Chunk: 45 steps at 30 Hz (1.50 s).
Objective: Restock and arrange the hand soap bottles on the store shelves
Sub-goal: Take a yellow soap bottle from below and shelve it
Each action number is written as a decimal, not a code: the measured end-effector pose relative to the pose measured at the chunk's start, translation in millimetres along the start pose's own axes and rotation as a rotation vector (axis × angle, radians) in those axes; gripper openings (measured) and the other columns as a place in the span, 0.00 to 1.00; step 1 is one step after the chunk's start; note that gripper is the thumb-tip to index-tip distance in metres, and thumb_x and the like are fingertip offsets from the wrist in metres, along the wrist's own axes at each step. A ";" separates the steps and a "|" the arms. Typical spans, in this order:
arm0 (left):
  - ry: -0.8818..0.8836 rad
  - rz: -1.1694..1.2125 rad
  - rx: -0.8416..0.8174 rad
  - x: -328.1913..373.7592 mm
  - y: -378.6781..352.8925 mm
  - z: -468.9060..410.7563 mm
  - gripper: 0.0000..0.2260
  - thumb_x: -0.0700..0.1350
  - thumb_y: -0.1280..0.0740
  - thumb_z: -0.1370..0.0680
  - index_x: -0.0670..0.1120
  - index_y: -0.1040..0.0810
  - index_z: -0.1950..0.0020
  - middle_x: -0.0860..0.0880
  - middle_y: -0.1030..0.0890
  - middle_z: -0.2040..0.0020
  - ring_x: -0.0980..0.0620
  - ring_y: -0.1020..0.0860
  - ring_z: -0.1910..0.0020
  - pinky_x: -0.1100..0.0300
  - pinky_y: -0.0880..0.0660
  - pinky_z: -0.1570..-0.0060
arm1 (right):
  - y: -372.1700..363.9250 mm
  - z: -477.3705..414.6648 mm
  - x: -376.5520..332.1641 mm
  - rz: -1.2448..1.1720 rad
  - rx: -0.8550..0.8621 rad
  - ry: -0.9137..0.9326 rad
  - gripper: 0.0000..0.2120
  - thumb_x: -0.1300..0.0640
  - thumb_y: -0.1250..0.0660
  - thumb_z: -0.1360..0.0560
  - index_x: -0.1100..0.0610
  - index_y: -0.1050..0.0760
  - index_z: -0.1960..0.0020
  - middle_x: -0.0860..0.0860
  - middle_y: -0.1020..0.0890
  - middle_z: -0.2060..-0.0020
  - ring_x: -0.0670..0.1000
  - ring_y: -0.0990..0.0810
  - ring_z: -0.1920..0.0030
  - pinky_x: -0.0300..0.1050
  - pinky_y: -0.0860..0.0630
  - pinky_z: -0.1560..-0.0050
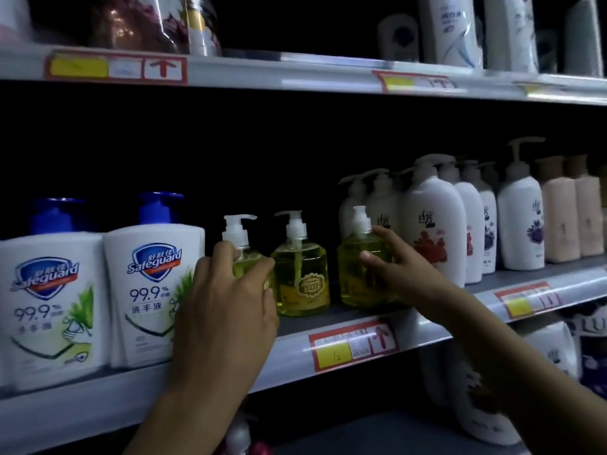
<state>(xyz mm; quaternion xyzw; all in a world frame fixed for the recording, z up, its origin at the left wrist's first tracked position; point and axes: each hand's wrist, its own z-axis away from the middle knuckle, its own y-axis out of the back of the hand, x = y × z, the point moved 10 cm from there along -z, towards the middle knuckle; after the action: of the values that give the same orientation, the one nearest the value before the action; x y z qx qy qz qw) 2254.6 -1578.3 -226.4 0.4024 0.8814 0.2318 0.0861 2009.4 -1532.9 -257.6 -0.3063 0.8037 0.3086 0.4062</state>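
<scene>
Both hands are up on the middle shelf [295, 326] now. Left hand [230, 300] is wrapped round the front of the leftmost yellow soap bottle [251, 257], fingers curled over its shoulder just under the white pump. Right hand [394, 261] is spread on the rightmost yellow bottle [358, 274], thumb on the near face and forefinger up by the neck; whether that is a firm hold or just a steadying touch, I can't tell from here. Between them the middle yellow bottle [300, 280] stands free, gold label square to the aisle.

That looks like the mark to match. The right bottle's label isn't showing and its pump nozzle isn't visible, so a twist at the body should bring it round. I'd slide rather than lift, keeping each base flat on the shelf, and even out the gap on the right.

Watch the left side: the Safeguard bottles [154, 290] sit just beside that hand, and the tall white pump bottles [430, 221] crowd the right. Small moves, no knocks.
</scene>
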 end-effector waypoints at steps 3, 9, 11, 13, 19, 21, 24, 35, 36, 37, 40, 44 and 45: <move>-0.009 0.031 0.018 0.7 0.9 2.3 0.17 0.42 0.27 0.30 0.47 0.20 0.41 0.43 0.28 0.48 0.42 0.26 0.50 0.51 0.23 0.63 | -4.7 -5.0 -0.7 0.078 -0.041 -0.039 0.27 0.56 0.39 0.20 0.45 0.44 0.24 0.51 0.30 0.36 0.52 0.27 0.38 0.53 0.25 0.38; -0.048 0.056 0.041 2.1 3.7 4.4 0.17 0.42 0.28 0.29 0.45 0.20 0.40 0.44 0.29 0.49 0.43 0.26 0.51 0.52 0.24 0.63 | -27.4 -5.3 -1.0 0.153 -0.160 -0.092 0.29 0.52 0.41 0.19 0.41 0.51 0.23 0.55 0.35 0.27 0.55 0.31 0.32 0.54 0.30 0.33; -0.062 0.057 0.041 3.6 6.5 5.9 0.18 0.43 0.30 0.27 0.45 0.22 0.38 0.44 0.29 0.47 0.43 0.27 0.49 0.51 0.25 0.60 | -19.5 -0.6 -9.3 0.410 -0.021 -0.017 0.30 0.45 0.39 0.22 0.42 0.48 0.24 0.57 0.36 0.28 0.58 0.27 0.35 0.59 0.29 0.34; -0.068 0.067 0.025 4.7 8.3 12.7 0.18 0.43 0.33 0.25 0.45 0.24 0.35 0.43 0.30 0.43 0.42 0.28 0.45 0.49 0.25 0.55 | -16.0 24.3 -26.3 0.642 0.220 0.095 0.26 0.47 0.37 0.22 0.47 0.40 0.27 0.58 0.34 0.33 0.61 0.25 0.40 0.60 0.27 0.38; -0.267 0.246 0.057 27.7 18.2 101.1 0.09 0.37 0.38 0.26 0.39 0.21 0.49 0.39 0.24 0.52 0.39 0.25 0.53 0.47 0.26 0.57 | -89.7 160.8 -31.2 0.755 0.289 0.393 0.13 0.53 0.41 0.27 0.56 0.25 0.46 0.55 0.25 0.52 0.59 0.24 0.53 0.53 0.26 0.60; -0.373 0.301 -0.081 36.5 -7.6 154.6 0.05 0.36 0.39 0.27 0.40 0.24 0.56 0.40 0.25 0.59 0.39 0.26 0.60 0.45 0.28 0.61 | -121.4 196.0 13.1 0.735 0.126 0.320 0.07 0.53 0.43 0.29 0.52 0.28 0.56 0.51 0.24 0.60 0.59 0.23 0.60 0.51 0.28 0.66; -0.537 0.281 -0.431 42.7 -73.7 255.7 0.04 0.37 0.37 0.29 0.45 0.29 0.60 0.43 0.26 0.63 0.41 0.28 0.63 0.48 0.29 0.66 | -159.7 236.3 109.6 0.883 -0.173 -0.006 0.03 0.53 0.41 0.29 0.51 0.32 0.60 0.53 0.20 0.63 0.61 0.20 0.60 0.46 0.34 0.68; 0.184 0.221 -1.512 -60.7 -245.2 481.7 0.04 0.40 0.38 0.26 0.43 0.27 0.61 0.42 0.24 0.56 0.41 0.23 0.55 0.51 0.27 0.60 | -197.4 276.0 332.9 0.910 -0.524 -0.715 0.35 0.49 0.37 0.25 0.47 0.49 0.23 0.61 0.38 0.29 0.66 0.30 0.33 0.61 0.29 0.37; 0.226 0.234 -1.524 -64.1 -250.3 487.9 0.03 0.41 0.37 0.26 0.43 0.25 0.56 0.42 0.24 0.52 0.41 0.22 0.52 0.51 0.25 0.56 | -200.4 271.4 338.9 0.893 -0.520 -0.715 0.34 0.50 0.37 0.25 0.47 0.48 0.23 0.62 0.38 0.29 0.66 0.28 0.35 0.60 0.27 0.38; 0.257 0.246 -1.528 -65.6 -253.7 491.0 0.07 0.43 0.36 0.26 0.43 0.24 0.50 0.43 0.23 0.48 0.41 0.22 0.49 0.51 0.24 0.51 | -203.8 268.1 344.6 0.882 -0.526 -0.716 0.33 0.51 0.37 0.24 0.48 0.47 0.23 0.63 0.37 0.30 0.66 0.27 0.37 0.60 0.26 0.39; 0.277 0.260 -1.499 -65.3 -258.3 490.4 0.12 0.46 0.37 0.26 0.45 0.23 0.45 0.43 0.22 0.43 0.42 0.23 0.44 0.49 0.24 0.45 | -206.9 269.6 362.2 0.889 -0.526 -0.746 0.28 0.51 0.39 0.23 0.53 0.42 0.25 0.64 0.28 0.35 0.64 0.23 0.40 0.57 0.24 0.42; 0.305 0.257 -1.503 -66.5 -254.7 487.4 0.13 0.46 0.36 0.25 0.47 0.25 0.41 0.43 0.25 0.38 0.42 0.26 0.38 0.49 0.28 0.38 | -208.3 268.5 362.5 0.983 -0.426 -0.691 0.19 0.53 0.42 0.21 0.57 0.34 0.32 0.62 0.23 0.40 0.63 0.22 0.42 0.52 0.26 0.48; 0.319 0.264 -1.500 -67.6 -254.7 487.7 0.14 0.46 0.36 0.25 0.48 0.25 0.40 0.44 0.26 0.37 0.42 0.27 0.37 0.49 0.29 0.37 | -213.1 265.6 357.7 1.004 -0.420 -0.649 0.16 0.55 0.41 0.21 0.58 0.32 0.35 0.62 0.22 0.41 0.63 0.21 0.43 0.52 0.25 0.49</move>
<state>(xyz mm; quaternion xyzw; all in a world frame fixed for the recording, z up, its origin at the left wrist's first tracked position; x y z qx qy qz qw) 2293.7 -1608.3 -778.5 0.3002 0.4353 0.8296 0.1792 2118.4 -1554.0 -738.8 0.1441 0.6076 0.6899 0.3663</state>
